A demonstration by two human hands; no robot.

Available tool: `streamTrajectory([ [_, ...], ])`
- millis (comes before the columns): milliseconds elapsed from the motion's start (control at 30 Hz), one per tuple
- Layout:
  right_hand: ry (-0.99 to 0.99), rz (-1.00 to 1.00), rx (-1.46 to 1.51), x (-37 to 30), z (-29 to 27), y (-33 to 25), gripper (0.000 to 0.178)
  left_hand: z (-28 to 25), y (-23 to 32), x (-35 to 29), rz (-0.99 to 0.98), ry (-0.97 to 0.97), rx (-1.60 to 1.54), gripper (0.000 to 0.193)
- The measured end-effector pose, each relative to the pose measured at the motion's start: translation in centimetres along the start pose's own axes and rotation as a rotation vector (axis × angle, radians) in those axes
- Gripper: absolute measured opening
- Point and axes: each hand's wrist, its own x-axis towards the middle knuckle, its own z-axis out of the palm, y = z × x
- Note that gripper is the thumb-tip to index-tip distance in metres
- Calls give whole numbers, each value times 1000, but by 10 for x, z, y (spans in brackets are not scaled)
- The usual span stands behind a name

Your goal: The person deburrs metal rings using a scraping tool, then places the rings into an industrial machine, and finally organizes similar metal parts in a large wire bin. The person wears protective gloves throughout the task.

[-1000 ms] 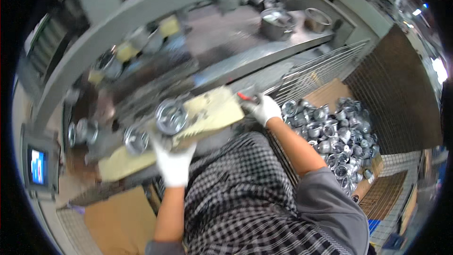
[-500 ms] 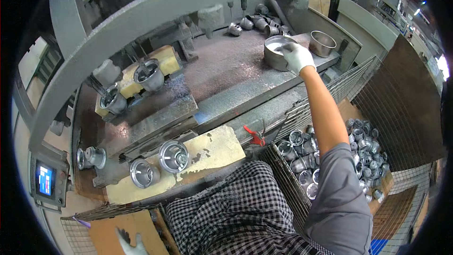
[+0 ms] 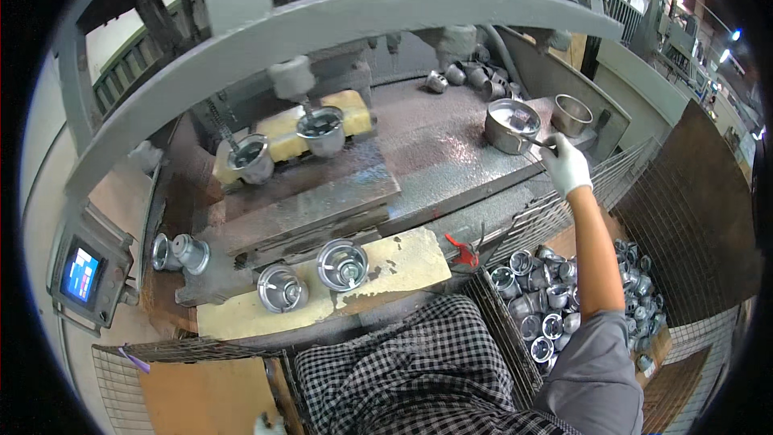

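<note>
left hand [image 3: 270,427] low, right hand [image 3: 566,166] out at the metal pot [image 3: 501,142]
left fingers: cannot tell; two metal cups [image 3: 342,266] sit mouth-up on a yellow board [image 3: 419,254], perhaps for cushioning; right fingers grip a dark handle [image 3: 538,142] at the metal pot, likely staying clear.

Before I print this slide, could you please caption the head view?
Gloved right hand holds a dark handle at a metal pot.

Right arm [image 3: 597,266] stretched forward, forearm bare beyond a grey sleeve [image 3: 596,374], white-gloved right hand [image 3: 567,166] curled in a grip, left hand [image 3: 268,425] low, mostly cut off by the lower edge
</note>
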Motion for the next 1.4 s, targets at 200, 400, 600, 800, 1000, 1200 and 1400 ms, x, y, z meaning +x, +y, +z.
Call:
streamTrajectory([
  [200,73,-238,659,-40,10,-207,28,36,-13,-2,-20,-102,-171,58],
  [400,199,-310,376,48,89,-230,33,65,-30,23,36,-21,-271,62],
  [600,156,-39,911,-22,20,-238,42,75,-59,2,81,-199,-114,49],
  [800,128,-40,789,39,56,-220,35,109,-94,34,289,-134,77,40],
  [1000,207,1,897,57,43,-169,34,93,-76,28,387,-45,72,36],
  [1200,349,0,699,73,26,-126,38,86,-83,29,181,-254,167,38],
  [1400,297,39,1076,53,-6,-94,30,76,-65,30,36,-248,141,44],
])
